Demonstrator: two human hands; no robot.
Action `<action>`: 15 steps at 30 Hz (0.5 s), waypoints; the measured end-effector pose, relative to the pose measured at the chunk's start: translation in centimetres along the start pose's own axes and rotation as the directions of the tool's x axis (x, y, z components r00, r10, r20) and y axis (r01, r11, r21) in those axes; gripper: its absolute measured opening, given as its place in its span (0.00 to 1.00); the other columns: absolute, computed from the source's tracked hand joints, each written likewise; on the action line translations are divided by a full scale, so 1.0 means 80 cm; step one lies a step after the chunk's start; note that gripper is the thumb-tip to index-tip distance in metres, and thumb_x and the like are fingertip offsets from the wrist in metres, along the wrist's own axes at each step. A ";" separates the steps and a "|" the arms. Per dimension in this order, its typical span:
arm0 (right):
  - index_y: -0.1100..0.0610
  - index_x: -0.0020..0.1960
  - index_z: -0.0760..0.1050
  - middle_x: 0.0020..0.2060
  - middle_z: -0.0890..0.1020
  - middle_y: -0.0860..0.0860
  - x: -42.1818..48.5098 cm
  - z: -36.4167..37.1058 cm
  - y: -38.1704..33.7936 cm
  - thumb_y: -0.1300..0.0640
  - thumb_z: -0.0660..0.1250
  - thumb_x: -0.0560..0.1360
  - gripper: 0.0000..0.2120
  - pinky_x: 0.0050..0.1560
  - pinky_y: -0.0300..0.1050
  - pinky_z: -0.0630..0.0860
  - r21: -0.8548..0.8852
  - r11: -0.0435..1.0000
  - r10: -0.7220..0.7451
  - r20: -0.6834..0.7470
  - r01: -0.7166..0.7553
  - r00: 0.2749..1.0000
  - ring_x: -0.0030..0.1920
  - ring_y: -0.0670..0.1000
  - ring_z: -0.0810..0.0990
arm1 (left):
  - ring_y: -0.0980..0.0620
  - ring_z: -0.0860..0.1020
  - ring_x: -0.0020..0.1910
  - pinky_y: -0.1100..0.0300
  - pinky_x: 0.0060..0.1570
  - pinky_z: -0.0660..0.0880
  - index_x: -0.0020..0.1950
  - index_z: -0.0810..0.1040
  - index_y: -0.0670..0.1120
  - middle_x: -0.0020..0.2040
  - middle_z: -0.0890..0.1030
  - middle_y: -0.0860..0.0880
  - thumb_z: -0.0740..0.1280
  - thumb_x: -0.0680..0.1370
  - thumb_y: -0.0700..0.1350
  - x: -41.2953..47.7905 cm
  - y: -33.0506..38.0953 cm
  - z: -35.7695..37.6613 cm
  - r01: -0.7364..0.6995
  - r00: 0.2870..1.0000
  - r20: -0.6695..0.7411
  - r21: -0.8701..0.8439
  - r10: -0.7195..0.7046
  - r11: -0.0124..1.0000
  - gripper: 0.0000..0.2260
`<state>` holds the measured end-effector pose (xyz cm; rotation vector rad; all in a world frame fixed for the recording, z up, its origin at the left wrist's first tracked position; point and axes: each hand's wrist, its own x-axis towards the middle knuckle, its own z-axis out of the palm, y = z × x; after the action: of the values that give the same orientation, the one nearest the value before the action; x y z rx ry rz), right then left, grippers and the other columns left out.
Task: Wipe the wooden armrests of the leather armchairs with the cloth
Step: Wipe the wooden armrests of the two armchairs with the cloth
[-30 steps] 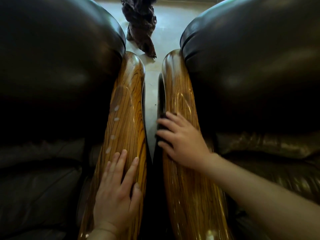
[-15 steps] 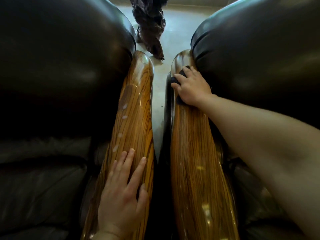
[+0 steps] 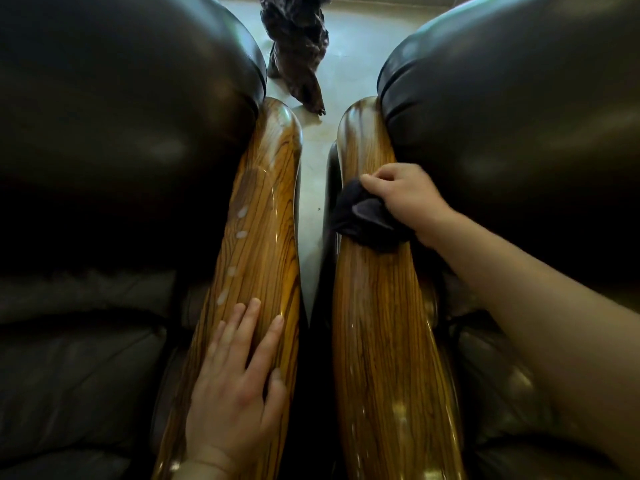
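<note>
Change since half a second ago: right hand (image 3: pixel 408 199) has come back from the far tip of the right armrest (image 3: pixel 381 341) to its upper-middle stretch, and the dark cloth (image 3: pixel 367 223), then almost hidden under the palm, now shows bunched below it. Left hand (image 3: pixel 235 386) unchanged in place.

Item 1. Right hand, centre right of the frame: fingers curled closed on the cloth, pressing it onto the top of the right armrest; forearm runs off to the lower right corner.

Item 2. Cloth: dark, crumpled, lying across the armrest's width, its left edge hanging over the inner side.

Item 3. Left hand, lower centre: palm down, fingers (image 3: pixel 251 317) spread flat on the left armrest (image 3: pixel 263 237), holding nothing.

Item 4. Left armrest: glossy striped wood, a row of pale smudges along its left edge above the hand.

Item 5. Two dark leather armchairs, the left armchair (image 3: pixel 114 133) filling the left of the frame and the right armchair (image 3: pixel 519 116) the right, their armrests side by side with a narrow strip of pale floor (image 3: pixel 311 202) between.

Item 6. Dark crumpled object (image 3: pixel 298 50) on the floor, top centre; kind cannot be told.
</note>
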<state>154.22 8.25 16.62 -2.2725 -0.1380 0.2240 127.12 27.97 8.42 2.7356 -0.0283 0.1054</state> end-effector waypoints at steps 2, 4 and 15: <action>0.54 0.62 0.80 0.58 0.82 0.52 0.006 -0.014 0.019 0.48 0.63 0.81 0.15 0.65 0.55 0.72 -0.322 0.947 -0.024 -0.094 -0.007 0.995 0.64 0.56 0.75 | 0.47 0.54 0.80 0.50 0.77 0.48 0.77 0.63 0.51 0.81 0.57 0.47 0.59 0.75 0.50 -0.001 0.000 0.001 -0.003 1.000 -0.002 0.005 0.003 1.000 0.29; 0.52 0.71 0.73 0.70 0.74 0.51 -0.007 -0.014 0.030 0.47 0.61 0.82 0.20 0.69 0.50 0.66 -0.281 0.957 -0.110 -0.106 0.076 0.988 0.71 0.55 0.69 | 0.47 0.53 0.80 0.49 0.77 0.48 0.77 0.63 0.51 0.81 0.57 0.47 0.59 0.75 0.50 -0.002 0.000 0.000 -0.002 1.000 0.002 -0.006 0.002 1.000 0.29; 0.45 0.81 0.54 0.82 0.52 0.49 0.057 0.016 0.044 0.35 0.43 0.82 0.30 0.79 0.58 0.47 -0.663 0.702 -0.225 0.141 0.261 0.964 0.81 0.56 0.47 | 0.47 0.54 0.80 0.52 0.78 0.46 0.77 0.63 0.50 0.81 0.57 0.47 0.59 0.75 0.50 -0.001 0.001 -0.001 -0.007 1.000 -0.003 -0.008 0.007 1.000 0.29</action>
<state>158.49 7.71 12.62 -2.9434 -0.6407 0.0897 127.05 27.93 8.54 2.7278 -0.0368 0.1115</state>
